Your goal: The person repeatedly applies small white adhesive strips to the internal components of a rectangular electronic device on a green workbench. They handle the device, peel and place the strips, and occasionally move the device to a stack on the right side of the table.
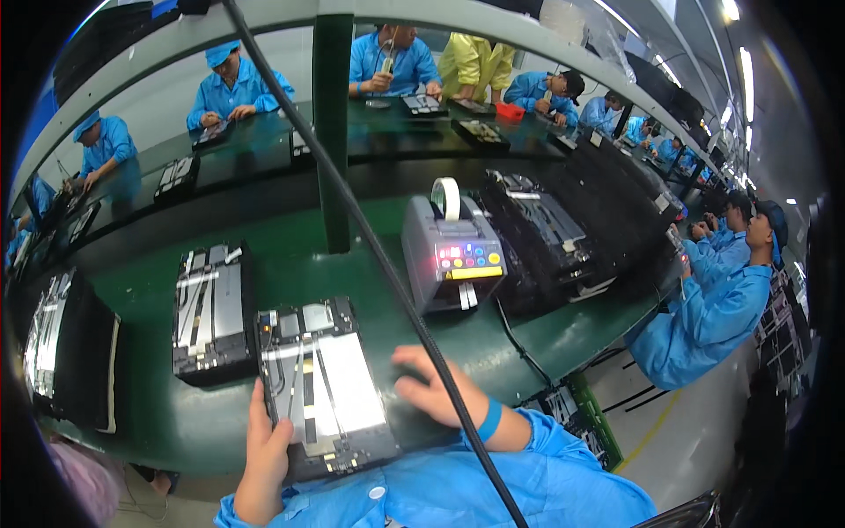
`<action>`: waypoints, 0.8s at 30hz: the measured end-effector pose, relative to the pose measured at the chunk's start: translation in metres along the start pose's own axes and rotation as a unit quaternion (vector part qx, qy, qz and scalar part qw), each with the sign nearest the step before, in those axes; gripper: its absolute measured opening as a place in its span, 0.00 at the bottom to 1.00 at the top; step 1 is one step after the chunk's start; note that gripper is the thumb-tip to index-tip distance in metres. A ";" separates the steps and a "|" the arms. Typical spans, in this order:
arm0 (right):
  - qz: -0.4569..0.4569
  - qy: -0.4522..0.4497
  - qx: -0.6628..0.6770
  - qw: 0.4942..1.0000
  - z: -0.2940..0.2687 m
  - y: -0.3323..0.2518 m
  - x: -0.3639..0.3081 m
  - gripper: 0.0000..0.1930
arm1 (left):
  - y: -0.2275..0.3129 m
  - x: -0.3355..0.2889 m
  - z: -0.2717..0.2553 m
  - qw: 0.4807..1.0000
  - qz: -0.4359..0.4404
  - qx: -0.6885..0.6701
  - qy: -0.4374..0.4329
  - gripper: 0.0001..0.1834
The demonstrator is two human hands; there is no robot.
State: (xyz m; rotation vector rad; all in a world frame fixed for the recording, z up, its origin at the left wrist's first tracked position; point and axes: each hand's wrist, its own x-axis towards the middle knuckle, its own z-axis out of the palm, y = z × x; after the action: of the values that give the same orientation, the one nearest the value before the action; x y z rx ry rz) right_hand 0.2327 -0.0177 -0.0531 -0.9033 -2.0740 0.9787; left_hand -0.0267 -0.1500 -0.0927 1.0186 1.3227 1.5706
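An opened tablet, with silver battery panels, a dark frame and small circuit parts showing, lies before me at the green bench's near edge. My left hand grips its left side, the thumb over the rim and a finger along the edge. To the right of the tablet, my right hand hovers with fingers apart and nothing visible in it. A blue band circles that wrist. Just beyond it, a grey tape dispenser with lit buttons carries a white tape roll; a short strip sticks out of its front.
Left of me stand a stack of opened tablets and a taller black stack. More tablets lie on black foam at the right. A black cable crosses my view diagonally before a green post. Co-workers sit opposite and at right.
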 end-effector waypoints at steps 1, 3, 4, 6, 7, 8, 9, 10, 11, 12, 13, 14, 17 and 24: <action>0.065 0.046 0.045 0.996 -0.006 0.004 -0.006 0.22 | -0.001 0.001 0.003 1.000 0.007 0.004 -0.013 0.44; 0.118 0.160 0.181 0.963 -0.013 0.037 -0.008 0.16 | 0.004 0.004 0.009 1.000 -0.010 -0.010 -0.017 0.43; 0.094 0.202 0.229 0.947 -0.020 0.039 -0.007 0.13 | 0.005 0.004 0.011 1.000 -0.008 -0.006 -0.017 0.43; 0.161 0.232 0.264 0.923 -0.035 0.037 0.001 0.13 | 0.001 0.005 0.014 1.000 -0.002 -0.004 -0.013 0.42; 0.176 0.245 0.255 0.919 -0.040 0.040 0.006 0.13 | -0.002 0.007 0.015 1.000 0.001 -0.006 -0.011 0.41; 0.205 0.225 0.284 0.909 -0.046 0.041 0.012 0.14 | -0.005 0.008 0.016 1.000 0.004 -0.008 -0.008 0.40; 0.234 0.205 0.313 0.898 -0.052 0.041 0.018 0.14 | -0.006 0.008 0.018 1.000 -0.004 -0.017 -0.002 0.40; 0.260 0.185 0.340 0.885 -0.058 0.042 0.025 0.15 | -0.007 0.008 0.023 1.000 -0.012 -0.027 0.002 0.40; 0.263 0.176 0.339 0.886 -0.061 0.044 0.031 0.15 | -0.008 0.009 0.026 0.999 -0.019 -0.037 0.007 0.40; 0.265 0.167 0.337 0.888 -0.062 0.047 0.037 0.16 | -0.010 0.009 0.025 0.999 -0.015 -0.043 0.003 0.40; 0.266 0.158 0.333 0.891 -0.063 0.050 0.043 0.16 | -0.006 0.009 0.029 0.999 -0.022 -0.040 0.007 0.40; 0.263 0.171 0.319 0.894 -0.063 0.054 0.046 0.13 | 0.001 0.008 0.033 0.999 -0.028 -0.038 0.010 0.40; 0.240 0.193 0.309 0.900 -0.059 0.049 0.043 0.12 | -0.010 0.001 0.022 0.995 0.067 0.065 0.029 0.37; 0.035 -0.072 0.187 0.979 -0.020 -0.026 0.004 0.09 | 0.076 0.003 0.039 0.907 0.263 0.316 -0.091 0.22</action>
State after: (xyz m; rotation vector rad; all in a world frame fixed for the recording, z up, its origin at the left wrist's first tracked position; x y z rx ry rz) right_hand 0.2382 -0.0198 -0.0210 -0.7299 -1.8911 1.4510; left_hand 0.0025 -0.1429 -0.0125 2.0122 1.5420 1.3710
